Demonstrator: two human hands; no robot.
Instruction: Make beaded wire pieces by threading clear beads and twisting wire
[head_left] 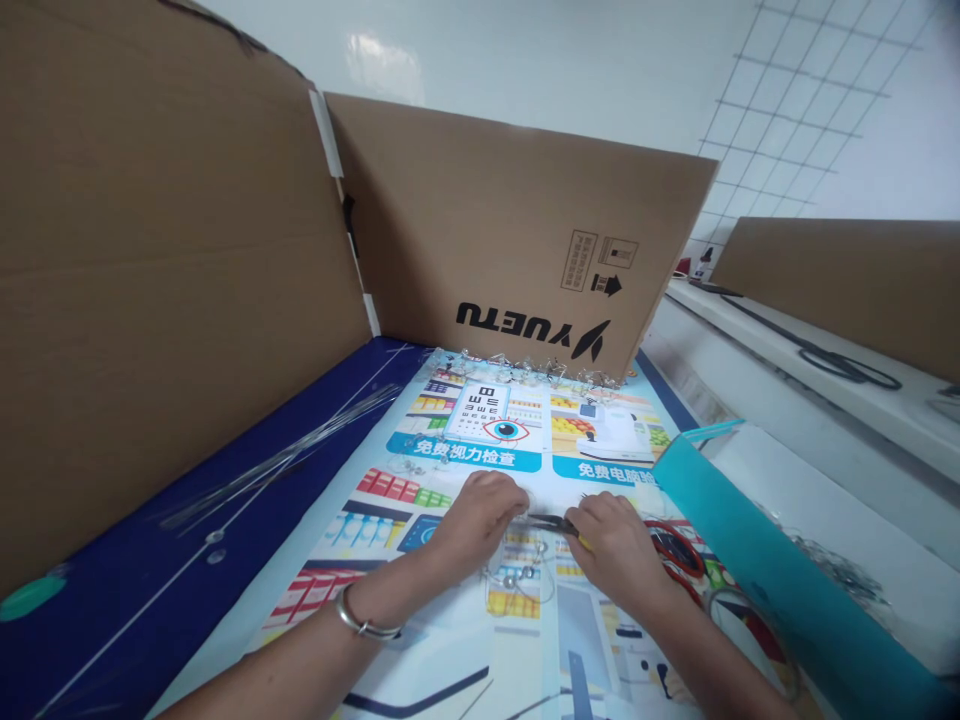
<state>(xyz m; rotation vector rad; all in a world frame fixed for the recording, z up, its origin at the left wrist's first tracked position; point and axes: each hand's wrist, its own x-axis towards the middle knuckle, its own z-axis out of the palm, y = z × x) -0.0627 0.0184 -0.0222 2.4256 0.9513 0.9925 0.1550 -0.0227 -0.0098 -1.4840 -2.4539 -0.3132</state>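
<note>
My left hand is closed in a pinch over the printed sheet, with a silver bracelet on its wrist. It holds a thin wire piece with clear beads, part of which hangs or lies below the fingers. My right hand is wrapped round a pair of pliers with dark jaws and a bit of yellow handle showing. The jaws point left and reach the left fingertips. Whether they grip the wire is too small to tell. Beside the right hand lies a red-handled tool, partly hidden.
Cardboard panels wall the left and back. Beaded wire pieces line the back panel's foot. A bundle of thin wires and loose clear beads lie left. At right stands a turquoise box holding wire pieces.
</note>
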